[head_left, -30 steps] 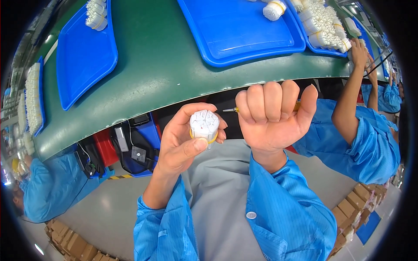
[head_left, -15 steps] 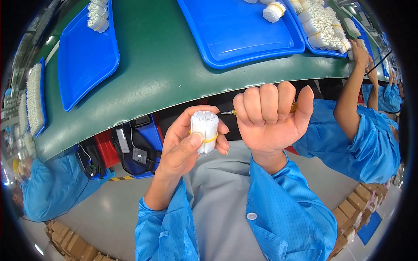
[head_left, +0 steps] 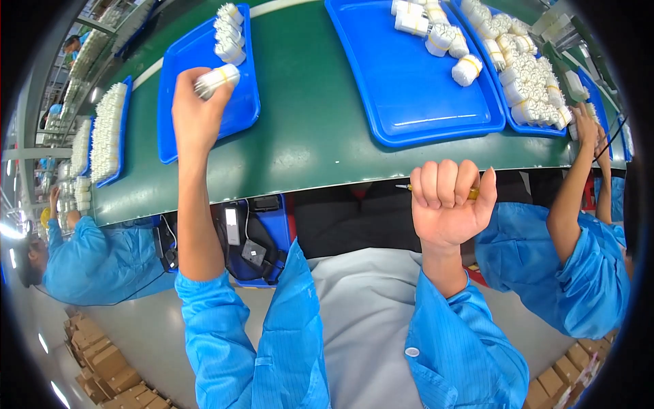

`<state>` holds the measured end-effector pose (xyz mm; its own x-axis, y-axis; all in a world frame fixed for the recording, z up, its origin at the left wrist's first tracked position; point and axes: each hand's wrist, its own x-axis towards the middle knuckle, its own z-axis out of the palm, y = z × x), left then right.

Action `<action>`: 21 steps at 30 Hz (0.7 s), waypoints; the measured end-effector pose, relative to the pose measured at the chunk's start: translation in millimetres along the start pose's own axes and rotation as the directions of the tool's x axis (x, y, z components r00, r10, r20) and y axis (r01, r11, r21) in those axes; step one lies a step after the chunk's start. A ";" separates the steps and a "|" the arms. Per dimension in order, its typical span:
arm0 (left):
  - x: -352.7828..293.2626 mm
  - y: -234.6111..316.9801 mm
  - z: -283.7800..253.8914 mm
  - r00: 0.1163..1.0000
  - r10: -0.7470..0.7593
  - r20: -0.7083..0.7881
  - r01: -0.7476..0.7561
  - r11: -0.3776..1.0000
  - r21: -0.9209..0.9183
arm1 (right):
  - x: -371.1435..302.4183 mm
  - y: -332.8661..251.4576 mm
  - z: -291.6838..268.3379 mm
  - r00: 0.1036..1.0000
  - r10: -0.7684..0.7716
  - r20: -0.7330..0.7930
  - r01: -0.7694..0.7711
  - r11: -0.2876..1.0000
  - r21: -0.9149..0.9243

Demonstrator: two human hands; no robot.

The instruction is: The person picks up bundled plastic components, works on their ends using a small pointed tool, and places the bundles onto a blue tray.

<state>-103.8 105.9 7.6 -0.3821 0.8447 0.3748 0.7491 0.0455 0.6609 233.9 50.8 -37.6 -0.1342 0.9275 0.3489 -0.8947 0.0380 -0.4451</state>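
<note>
My left hand (head_left: 193, 119) is stretched out over the left blue tray (head_left: 238, 112). Its fingers are closed round a bundle of white cylindrical pieces (head_left: 222, 78) bound with a yellow band, lying tilted in the grip. Similar bundles (head_left: 229, 35) stand in a row along that tray's right side, just beyond the hand. My right hand (head_left: 446, 208), curled with its palm side up, is in front of the table edge. In it is a thin yellow-handled tool (head_left: 473, 193) whose metal tip pokes out on the left; the fingers hide most of it.
Several banded bundles (head_left: 441, 39) are in the middle blue tray (head_left: 422, 109). A fuller tray of bundles (head_left: 535, 85) adjoins it on the right. Another loaded tray (head_left: 124, 136) sits far left on the green table (head_left: 300, 102). Co-workers in blue (head_left: 102, 262) sit on both sides.
My left hand has carried the white bundle from in front of my body, forward and left, to over the left tray. My right hand keeps its curled grip on the tool. The view has shifted.
</note>
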 end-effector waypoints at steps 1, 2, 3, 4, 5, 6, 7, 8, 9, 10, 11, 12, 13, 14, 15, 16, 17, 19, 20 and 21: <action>15.1 -8.3 5.7 0.999 -0.014 0.031 0.011 0.996 0.094 | -0.1 -3.6 1.8 1.000 -0.006 -0.024 0.006 1.000 -0.014; 25.3 -15.0 14.2 0.999 -0.017 0.050 0.009 0.987 0.158 | -2.1 -6.3 1.6 1.000 -0.018 -0.021 0.018 1.000 -0.013; 32.8 -18.0 23.3 0.997 -0.017 0.073 0.000 0.976 0.216 | -3.6 -11.3 0.0 0.999 -0.037 -0.017 0.037 0.999 -0.027; 36.3 -17.1 32.5 0.997 0.001 0.080 -0.017 0.979 0.203 | -3.6 -18.4 -3.5 0.998 -0.059 -0.015 0.058 0.997 -0.046; 40.0 -15.8 41.0 0.995 -0.030 0.094 0.005 0.967 0.256 | -2.7 -25.4 -6.0 0.997 -0.079 -0.015 0.078 0.995 -0.059; 45.7 -14.8 50.5 0.992 -0.057 0.111 0.021 0.952 0.306 | -1.8 -31.7 -8.9 0.997 -0.078 -0.025 0.076 0.993 -0.091; 48.7 -12.4 60.2 0.994 -0.046 0.099 0.013 0.950 0.311 | -1.0 -42.3 -13.4 0.996 -0.086 -0.040 0.080 0.988 -0.132; 48.6 -11.8 65.5 0.996 -0.040 0.079 0.018 0.963 0.267 | 3.2 -50.5 -15.9 0.992 -0.097 -0.075 0.082 0.979 -0.188; 49.7 -20.0 66.8 0.999 0.014 0.053 -0.027 0.966 0.258 | 10.3 -62.3 -22.4 0.995 -0.086 -0.056 0.067 0.954 -0.292; 50.3 -21.2 65.2 0.998 0.013 0.054 -0.027 0.967 0.252 | 19.2 -72.8 -26.5 0.989 -0.097 -0.113 0.043 0.911 -0.410; 48.6 -17.5 66.1 0.998 -0.007 0.062 -0.008 0.973 0.230 | 29.3 -83.7 -29.9 0.977 -0.120 -0.175 0.011 0.852 -0.523; 47.6 -23.7 59.5 0.999 0.018 0.029 -0.024 0.973 0.230 | 44.3 -92.1 -33.5 0.966 -0.207 -0.155 0.025 0.671 -0.741; 44.7 -13.0 61.3 0.999 0.005 0.054 -0.013 0.988 0.151 | 60.1 -104.5 -40.5 0.946 -0.299 -0.125 0.014 0.422 -0.906; 43.8 -22.9 55.2 0.997 0.067 -0.026 -0.063 0.991 0.116 | 80.5 -109.9 -43.6 0.940 -0.340 -0.020 0.062 0.229 -0.971; 33.6 -4.1 56.8 0.994 0.086 -0.068 -0.076 0.987 0.144 | 98.3 -118.3 -51.6 0.926 -0.370 0.080 0.088 0.007 -0.996; 23.8 3.4 58.7 0.988 0.096 -0.120 -0.092 0.995 0.041 | 111.4 -123.0 -59.8 0.931 -0.361 0.051 -0.007 -0.159 -0.987; 10.4 19.1 60.2 0.984 0.104 -0.142 -0.111 0.993 -0.040 | 119.6 -129.6 -67.7 0.932 -0.363 0.014 -0.111 -0.322 -0.940; -9.2 45.8 57.2 0.981 0.129 -0.145 -0.152 0.976 -0.155 | 144.2 -136.6 -74.1 0.944 -0.317 -0.089 -0.261 -0.558 -0.788; -18.8 62.3 57.5 0.982 0.136 -0.128 -0.159 0.969 -0.187 | 157.5 -142.9 -70.8 0.944 -0.230 -0.237 -0.330 -0.633 -0.700; -33.8 72.1 55.3 0.982 0.149 -0.119 -0.173 0.960 -0.221 | 160.8 -143.2 -74.0 0.947 -0.197 -0.255 -0.320 -0.666 -0.674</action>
<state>-7.0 110.1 6.7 -0.3277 0.7724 0.5441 0.6657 -0.2199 0.7131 372.0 221.9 21.2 0.1579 0.9653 0.2079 0.9257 -0.0715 -0.3714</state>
